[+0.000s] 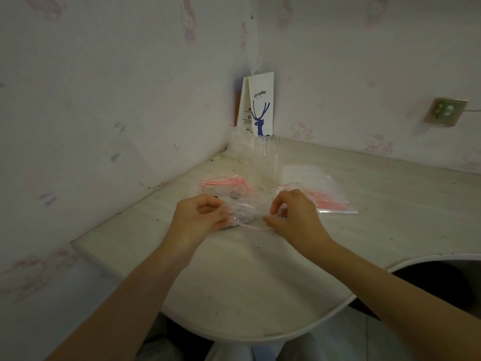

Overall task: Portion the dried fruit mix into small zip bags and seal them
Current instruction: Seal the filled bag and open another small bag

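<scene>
Your bare forearms cross the rounded near edge of the pale tabletop. Your left hand and right hand each pinch one end of a small clear plastic zip bag, fingers curled on the film. Just beyond lie a flat pile of clear pink-strip bags on the left and a clear pack of such bags on the right.
</scene>
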